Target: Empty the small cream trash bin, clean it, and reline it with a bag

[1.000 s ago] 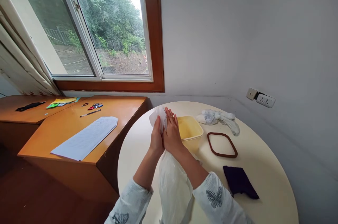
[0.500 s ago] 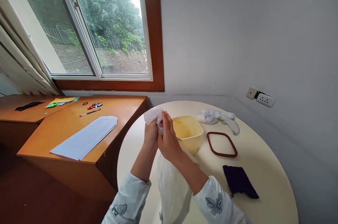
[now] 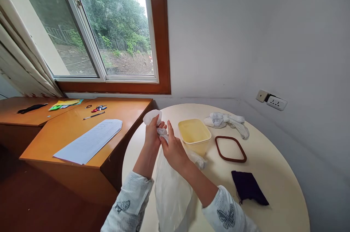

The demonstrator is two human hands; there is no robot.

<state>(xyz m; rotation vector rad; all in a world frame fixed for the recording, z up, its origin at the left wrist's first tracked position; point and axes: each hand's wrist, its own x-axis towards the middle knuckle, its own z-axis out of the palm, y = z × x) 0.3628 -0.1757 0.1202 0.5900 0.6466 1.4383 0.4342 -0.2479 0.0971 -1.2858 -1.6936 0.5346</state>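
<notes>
My left hand (image 3: 153, 133) is closed round a gathered part of a thin white plastic bag (image 3: 173, 195), with a white bulge of it sticking up above the thumb. My right hand (image 3: 175, 150) is beside it, its thumb and fingers pinching the twisted plastic just right of my left hand, the index finger raised. From under both hands the rest of the bag hangs down toward the table's near side. Close on the right stands an open yellow plastic box (image 3: 194, 132).
On the round cream table (image 3: 276, 173) lie a knotted white bag (image 3: 225, 120), a brown square ring (image 3: 231, 159) and a dark purple cloth (image 3: 248, 188). Papers (image 3: 91, 141), a pen (image 3: 93, 116) and keys (image 3: 98, 108) lie on the orange desk (image 3: 131, 110) at left.
My left hand has moved slightly left with the white bulge. My right hand's fingers have opened somewhat away from it, and the loose part of the bag has shifted left.
</notes>
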